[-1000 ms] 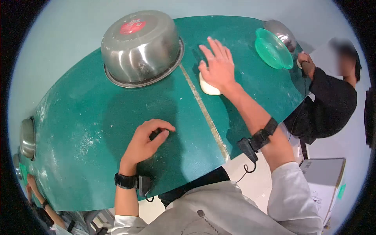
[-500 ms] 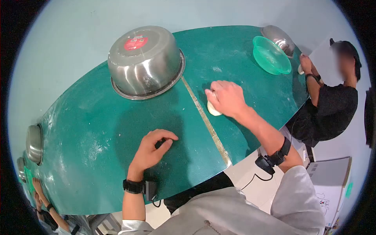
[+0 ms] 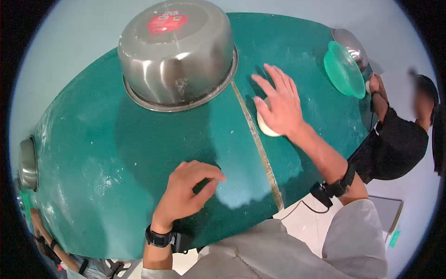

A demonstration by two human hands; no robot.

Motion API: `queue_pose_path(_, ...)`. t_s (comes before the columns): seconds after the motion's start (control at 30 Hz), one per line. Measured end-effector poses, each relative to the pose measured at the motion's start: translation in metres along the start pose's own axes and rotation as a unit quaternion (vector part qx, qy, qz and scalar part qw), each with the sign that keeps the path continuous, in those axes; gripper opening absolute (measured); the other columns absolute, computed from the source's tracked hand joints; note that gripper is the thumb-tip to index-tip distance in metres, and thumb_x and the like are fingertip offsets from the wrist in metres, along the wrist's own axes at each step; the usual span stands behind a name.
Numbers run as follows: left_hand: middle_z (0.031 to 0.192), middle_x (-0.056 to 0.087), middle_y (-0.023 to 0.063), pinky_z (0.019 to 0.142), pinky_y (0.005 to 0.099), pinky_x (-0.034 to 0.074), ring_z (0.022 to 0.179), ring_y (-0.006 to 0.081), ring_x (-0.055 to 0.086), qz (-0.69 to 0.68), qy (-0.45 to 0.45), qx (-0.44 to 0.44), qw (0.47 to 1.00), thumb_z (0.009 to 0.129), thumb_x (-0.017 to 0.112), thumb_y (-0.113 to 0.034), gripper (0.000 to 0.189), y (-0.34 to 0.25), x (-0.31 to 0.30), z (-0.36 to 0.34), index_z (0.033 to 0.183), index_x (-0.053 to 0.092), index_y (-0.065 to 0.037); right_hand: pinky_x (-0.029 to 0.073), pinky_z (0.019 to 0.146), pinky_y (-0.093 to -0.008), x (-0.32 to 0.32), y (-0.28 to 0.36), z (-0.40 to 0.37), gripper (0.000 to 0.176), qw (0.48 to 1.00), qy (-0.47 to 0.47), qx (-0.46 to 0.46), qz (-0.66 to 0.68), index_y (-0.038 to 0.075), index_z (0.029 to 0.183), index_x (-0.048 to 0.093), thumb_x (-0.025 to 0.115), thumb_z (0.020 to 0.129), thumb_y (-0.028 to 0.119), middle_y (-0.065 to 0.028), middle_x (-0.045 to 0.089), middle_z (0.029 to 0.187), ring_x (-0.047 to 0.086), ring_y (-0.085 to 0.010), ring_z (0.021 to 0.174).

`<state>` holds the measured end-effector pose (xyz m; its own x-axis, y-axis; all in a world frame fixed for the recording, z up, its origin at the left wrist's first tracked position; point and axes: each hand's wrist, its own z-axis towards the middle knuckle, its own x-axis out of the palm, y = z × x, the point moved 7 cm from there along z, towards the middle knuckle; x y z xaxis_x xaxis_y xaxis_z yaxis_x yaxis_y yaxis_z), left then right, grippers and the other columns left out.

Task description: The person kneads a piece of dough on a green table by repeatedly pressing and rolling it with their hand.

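Pale, rounded, dough-like lump (image 3: pixel 266 127) lies roughly midway between the near and far edges of the green surface (image 3: pixel 83 153), under our right hand (image 3: pixel 284 110), its fingers spread. Our left hand (image 3: pixel 189 191) curls loosely, pinching nothing. We should probably press evenly through the palm.

Bright indoor light, fisheye view, black corners
Highlights streak the steel basin (image 3: pixel 181 65); soft shadows darken the green bench (image 3: pixel 83 139), whose edges bow; detail at far left looks soft.
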<state>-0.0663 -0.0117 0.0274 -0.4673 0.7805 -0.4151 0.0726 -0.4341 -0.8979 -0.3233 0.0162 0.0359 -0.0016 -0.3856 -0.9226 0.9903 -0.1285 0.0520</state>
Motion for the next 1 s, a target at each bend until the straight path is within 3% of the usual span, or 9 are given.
queue_pose_path(0.2,0.1,0.073,0.0032,0.08,0.0351,0.045,0.089,0.023,0.065,-0.001,-0.012,0.01,1.0,0.088,0.067,-0.003,0.017,0.005,0.005,-0.003,0.102,0.072,-0.012,0.028,0.116,-0.057,-0.01,-0.01,0.01,0.058,0.993,-0.118,-0.006,0.025,0.009,0.14,0.053,0.062,0.086,0.028,-0.0239,0.039,0.153,0.037,-0.0436,0.141)
queue_pose_path(0.27,0.101,0.073,0.0043,0.083,0.0345,0.046,0.09,0.0227,0.065,0.014,-0.01,0.011,1.0,0.089,0.066,-0.003,0.016,0.002,0.004,-0.005,0.103,0.072,-0.01,0.034,0.115,-0.0533,-0.019,-0.008,0.0,0.047,0.988,-0.153,0.007,-0.004,0.01,0.134,0.061,0.057,0.092,0.032,-0.0218,0.047,0.15,0.044,-0.0405,0.138)
queue_pose_path(0.33,0.102,0.072,0.0052,0.085,0.0328,0.047,0.092,0.0212,0.065,-0.033,-0.011,-0.024,0.999,0.092,0.065,-0.004,0.017,0.012,0.004,-0.008,0.106,0.073,-0.008,0.041,0.111,-0.0481,0.011,-0.013,-0.005,0.04,0.991,0.047,0.044,0.115,0.011,0.123,0.07,0.05,0.099,0.038,-0.0168,0.059,0.142,0.054,-0.0357,0.132)
queue_pose_path(0.5,0.106,0.072,0.0046,0.086,0.0298,0.048,0.097,0.0165,0.064,-0.109,-0.02,-0.052,0.992,0.095,0.061,-0.004,0.017,0.021,0.003,-0.013,0.108,0.072,-0.005,0.051,0.101,-0.0446,-0.023,0.001,-0.035,0.046,0.992,-0.028,0.013,0.119,0.013,0.111,0.076,0.044,0.103,0.044,-0.0134,0.069,0.127,0.063,-0.0331,0.12)
queue_pose_path(0.57,0.106,0.071,0.0044,0.086,0.0296,0.049,0.099,0.0161,0.064,-0.107,-0.014,-0.05,0.993,0.096,0.061,-0.004,0.016,0.024,0.003,-0.013,0.108,0.072,-0.005,0.056,0.085,-0.0456,-0.039,-0.006,-0.042,0.042,0.981,0.035,0.094,0.168,0.011,0.095,0.077,0.049,0.102,0.041,-0.0136,0.074,0.107,0.07,-0.032,0.102)
queue_pose_path(0.6,0.106,0.071,0.0044,0.086,0.0296,0.049,0.099,0.0161,0.064,-0.109,-0.016,-0.051,0.993,0.096,0.061,-0.004,0.016,0.024,0.003,-0.013,0.108,0.072,-0.005,0.056,0.085,-0.0456,-0.053,-0.003,-0.04,0.042,0.981,0.038,0.093,0.167,0.011,0.095,0.077,0.049,0.102,0.041,-0.0136,0.074,0.107,0.07,-0.032,0.102)
queue_pose_path(0.67,0.107,0.071,0.0049,0.087,0.0296,0.049,0.099,0.0173,0.064,-0.099,-0.004,-0.052,0.994,0.094,0.062,-0.003,0.016,0.022,0.005,-0.012,0.108,0.072,-0.005,0.054,0.07,-0.0467,-0.066,-0.003,-0.04,0.037,0.986,0.085,0.125,0.076,0.01,0.081,0.074,0.055,0.099,0.036,-0.0132,0.072,0.086,0.07,-0.0307,0.084)
queue_pose_path(0.8,0.108,0.071,0.0072,0.094,0.0317,0.048,0.103,0.0194,0.065,-0.049,0.01,-0.038,0.998,0.095,0.061,-0.001,0.016,0.011,0.005,-0.009,0.107,0.07,-0.003,0.051,0.067,-0.0438,-0.051,0.009,-0.051,0.024,0.984,-0.153,-0.009,0.087,0.011,0.076,0.069,0.063,0.091,0.029,-0.0078,0.065,0.077,0.065,-0.029,0.078)
queue_pose_path(1.0,0.107,0.073,0.0062,0.093,0.0361,0.046,0.101,0.0235,0.067,-0.012,0.007,-0.02,1.0,0.09,0.065,0.0,0.017,0.0,0.003,-0.005,0.104,0.071,-0.008,0.051,0.072,-0.0428,-0.024,0.01,-0.018,0.019,0.987,-0.14,-0.039,0.067,0.009,0.079,0.069,0.061,0.086,0.024,-0.0076,0.069,0.088,0.064,-0.0285,0.085)
